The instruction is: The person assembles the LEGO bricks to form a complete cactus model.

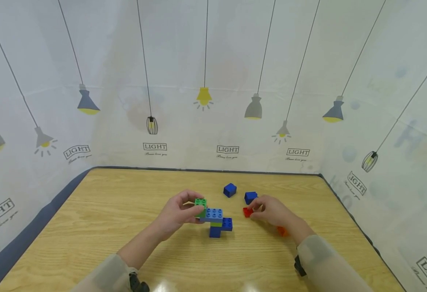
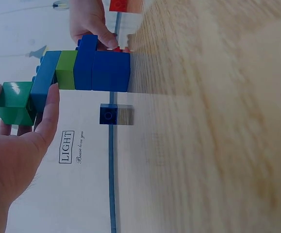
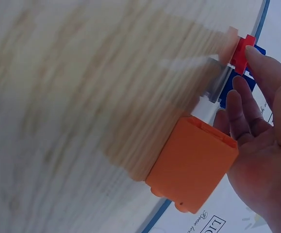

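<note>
My left hand (image 1: 174, 215) grips the green brick (image 1: 200, 207) at the top of a stack, thumb on one side and fingers on the other. Under it, a light blue brick (image 1: 214, 215) sits over a lime brick (image 2: 66, 70). Below those come a dark blue brick jutting sideways (image 1: 227, 224) and another dark blue brick (image 2: 111, 71) at the bottom, standing at the table. My right hand (image 1: 271, 210) pinches a small red brick (image 1: 247, 212) low at the tabletop; its other fingers curl beneath the palm in the right wrist view.
Two loose dark blue bricks, one farther back (image 1: 230, 190) and one just beyond the right fingers (image 1: 251, 197), lie on the wooden table (image 1: 125, 202). An orange brick (image 3: 191, 165) lies beneath the right wrist. A lamp-printed cloth (image 1: 184, 134) surrounds the table's back and sides.
</note>
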The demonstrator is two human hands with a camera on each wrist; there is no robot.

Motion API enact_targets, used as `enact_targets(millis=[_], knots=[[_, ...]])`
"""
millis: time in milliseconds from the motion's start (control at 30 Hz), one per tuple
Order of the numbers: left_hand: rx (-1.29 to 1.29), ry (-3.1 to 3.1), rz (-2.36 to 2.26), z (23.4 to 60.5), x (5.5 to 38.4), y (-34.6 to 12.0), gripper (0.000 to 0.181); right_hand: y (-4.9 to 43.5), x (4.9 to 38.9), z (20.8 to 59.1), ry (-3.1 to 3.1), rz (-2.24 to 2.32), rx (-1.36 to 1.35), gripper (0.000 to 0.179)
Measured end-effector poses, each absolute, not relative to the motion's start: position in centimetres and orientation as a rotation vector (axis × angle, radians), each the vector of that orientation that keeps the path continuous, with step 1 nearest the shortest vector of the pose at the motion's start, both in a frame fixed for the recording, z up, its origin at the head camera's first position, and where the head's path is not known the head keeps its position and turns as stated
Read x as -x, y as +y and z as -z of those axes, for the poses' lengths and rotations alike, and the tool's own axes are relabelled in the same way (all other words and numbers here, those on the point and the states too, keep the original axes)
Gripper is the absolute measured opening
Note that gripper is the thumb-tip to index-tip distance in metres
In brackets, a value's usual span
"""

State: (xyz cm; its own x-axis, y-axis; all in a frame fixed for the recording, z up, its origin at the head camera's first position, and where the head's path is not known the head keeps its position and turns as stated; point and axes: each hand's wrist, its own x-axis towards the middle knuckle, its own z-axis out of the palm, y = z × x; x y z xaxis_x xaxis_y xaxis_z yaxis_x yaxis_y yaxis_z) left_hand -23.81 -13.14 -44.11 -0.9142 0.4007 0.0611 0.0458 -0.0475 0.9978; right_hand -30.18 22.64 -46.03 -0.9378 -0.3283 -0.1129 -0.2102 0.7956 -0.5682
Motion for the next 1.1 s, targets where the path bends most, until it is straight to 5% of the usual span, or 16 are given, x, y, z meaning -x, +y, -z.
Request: enact_targets(millis=[433, 700, 1100], knots=[[-0.478, 1.982, -2.045, 44.0, 23.8, -13.1, 0.038, 22.4, 29.4, 46.4, 2.759, 0.831, 0.433, 0.025], [-0.493, 1.95, -2.06, 43.8, 23.7, -13.1, 0.036, 22.5, 28.7, 46.4, 2.714, 0.869, 0.618, 0.046], [-0.483, 1.966, -2.049, 43.8, 23.7, -13.0, 0.037, 22.2, 27.3, 46.0, 2.637, 1.057, 0.736, 0.029]])
